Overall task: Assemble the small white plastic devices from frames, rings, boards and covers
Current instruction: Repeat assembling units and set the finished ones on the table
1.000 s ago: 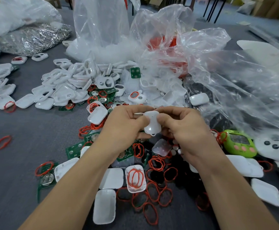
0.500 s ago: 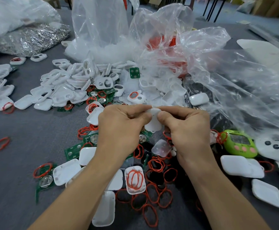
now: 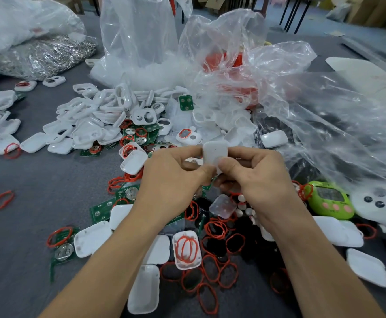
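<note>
Two hands hold one small white device.
The left hand (image 3: 172,182) and the right hand (image 3: 258,180) both pinch the white device (image 3: 215,154) with thumbs and fingers. It is left of the green toy (image 3: 330,200). Red rings (image 3: 216,226) and white covers (image 3: 143,292) lie lower left of the green toy. The white frames (image 3: 91,115) are piled far to its upper left.

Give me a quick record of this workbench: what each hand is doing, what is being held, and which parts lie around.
Left hand: pinches the small white device
Right hand: pinches the same device, thumb on its near face
Device position: held between both hands, above the grey table
Near parts: red rings, white covers, green boards
Far parts: heap of white frames, clear plastic bags
Odd item: green toy at right
</note>
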